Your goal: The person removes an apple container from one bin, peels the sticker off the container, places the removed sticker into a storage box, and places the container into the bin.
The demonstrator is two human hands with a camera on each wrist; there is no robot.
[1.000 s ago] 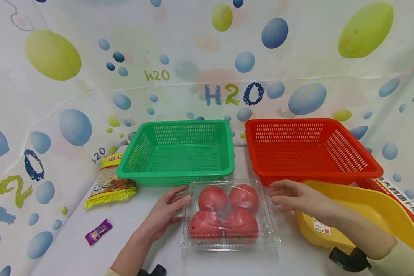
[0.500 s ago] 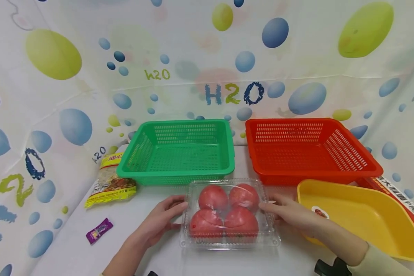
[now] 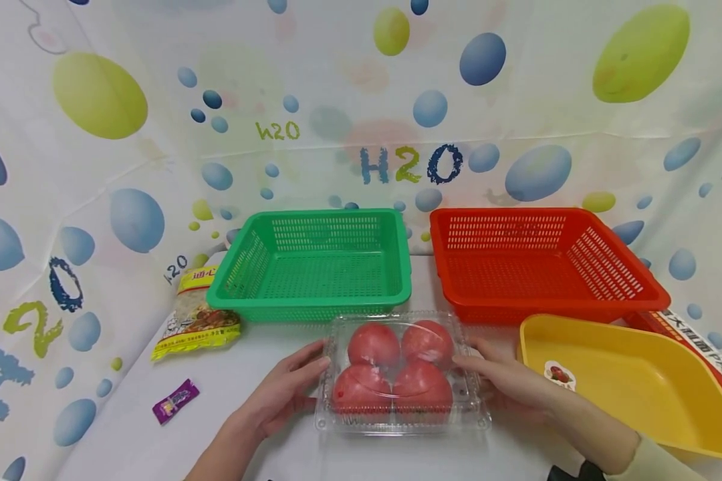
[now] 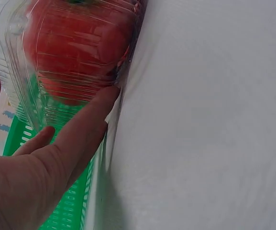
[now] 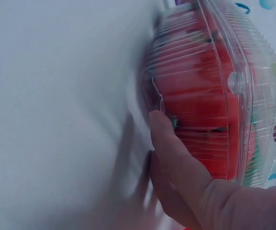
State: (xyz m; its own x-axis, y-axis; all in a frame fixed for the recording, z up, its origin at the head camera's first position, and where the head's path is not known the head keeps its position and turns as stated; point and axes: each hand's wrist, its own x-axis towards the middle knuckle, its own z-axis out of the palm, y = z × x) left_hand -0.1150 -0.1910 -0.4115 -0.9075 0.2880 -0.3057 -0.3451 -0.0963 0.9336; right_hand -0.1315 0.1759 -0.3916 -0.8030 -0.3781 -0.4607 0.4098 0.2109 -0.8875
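In the head view a clear clamshell box (image 3: pixel 402 374) holding four tomatoes (image 3: pixel 392 374) sits low in the centre of the frame on the white desk (image 3: pixel 289 461), with the left hand (image 3: pixel 283 394) against its left side and the right hand (image 3: pixel 502 381) against its right side. Only this view shows the surroundings: a green basket (image 3: pixel 313 264) just behind the box, a red basket (image 3: pixel 541 260) at centre right, a yellow tray (image 3: pixel 632 381) at lower right beside the right hand, a noodle packet (image 3: pixel 200 321) at centre left and a small purple sachet (image 3: pixel 174 401) at lower left.

The wrist views add the contact. In the left wrist view the fingers (image 4: pixel 87 124) lie nearly straight along the box wall, one fingertip touching its lower edge, with green basket mesh showing through the plastic. In the right wrist view the fingers (image 5: pixel 171 148) press against the ribbed side of the box, the tip of one at the base rim, and the lid's snap button shows near the upper right.

From the head view, the fingertips of both hands are partly hidden behind the plastic, and the thumbs are hard to make out. The right wrist view is blurred at lower left. A red carton (image 3: pixel 698 341) with print is cut off at the right edge of the head view.
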